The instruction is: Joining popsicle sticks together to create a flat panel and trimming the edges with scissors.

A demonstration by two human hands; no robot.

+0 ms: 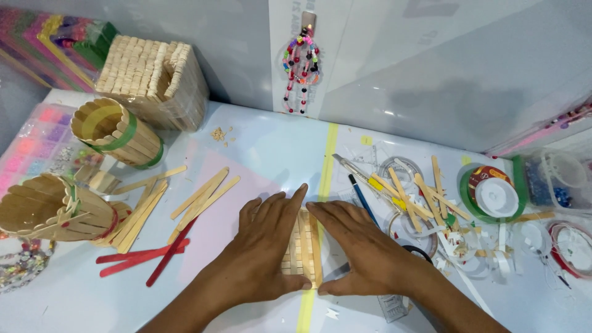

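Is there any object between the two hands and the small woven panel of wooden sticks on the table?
No. The left hand and the right hand both lie flat directly on the small woven panel of pale wooden sticks, one on each side. Nothing visible sits between them and it.

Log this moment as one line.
left hand: flat on stick panel | right hand: flat on panel | loose sticks left
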